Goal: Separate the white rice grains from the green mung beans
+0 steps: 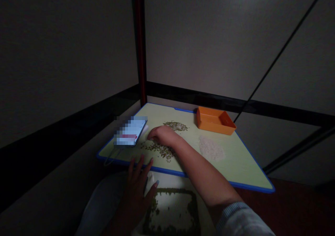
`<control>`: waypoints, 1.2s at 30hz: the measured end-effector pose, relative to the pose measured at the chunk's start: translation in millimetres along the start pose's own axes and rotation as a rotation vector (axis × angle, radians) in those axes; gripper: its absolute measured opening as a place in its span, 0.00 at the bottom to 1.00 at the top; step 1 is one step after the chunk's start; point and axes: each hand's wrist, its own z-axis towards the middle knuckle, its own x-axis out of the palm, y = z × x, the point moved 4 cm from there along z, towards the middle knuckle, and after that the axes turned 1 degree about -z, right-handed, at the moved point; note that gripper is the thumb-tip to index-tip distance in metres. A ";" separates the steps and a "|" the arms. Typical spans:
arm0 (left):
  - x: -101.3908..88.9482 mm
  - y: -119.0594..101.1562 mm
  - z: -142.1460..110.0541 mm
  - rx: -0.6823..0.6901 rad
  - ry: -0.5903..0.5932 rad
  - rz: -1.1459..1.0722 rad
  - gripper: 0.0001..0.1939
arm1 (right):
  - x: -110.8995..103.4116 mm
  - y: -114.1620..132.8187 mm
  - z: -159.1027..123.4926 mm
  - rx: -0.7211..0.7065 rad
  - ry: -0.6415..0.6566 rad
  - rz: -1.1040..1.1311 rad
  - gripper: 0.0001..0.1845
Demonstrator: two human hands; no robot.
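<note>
My right hand reaches over the pale green board with its fingers curled together and pointing down; whatever they hold, if anything, is hidden. Just under it lies a spread pile of small green and white grains. Behind the hand is a second mixed pile of grains. To the right of my forearm, a heap of white grains resembles rice. My left hand has its fingers spread, with the tips at the board's near edge, and holds nothing.
An orange open box stands at the board's far right. On the left lies a phone with a blurred screen and a pale cable. Below the near edge is a pale square container with green bits around its border. Dark walls enclose the corner.
</note>
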 end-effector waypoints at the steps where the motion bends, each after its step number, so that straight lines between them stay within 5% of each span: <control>1: -0.3 -0.1 0.2 -0.001 0.007 -0.003 0.33 | -0.4 -0.3 -0.1 0.010 0.016 0.019 0.14; 24: 1.4 0.2 0.3 -0.001 0.005 -0.026 0.32 | -17.6 -28.1 -24.1 0.239 0.279 0.393 0.13; 32: 1.3 1.0 0.3 0.011 0.004 -0.027 0.33 | -25.1 -35.7 -18.7 0.228 0.043 0.303 0.13; 36: 1.1 0.3 -0.3 0.017 0.014 -0.019 0.33 | -27.0 -40.6 -16.3 0.270 -0.097 0.090 0.13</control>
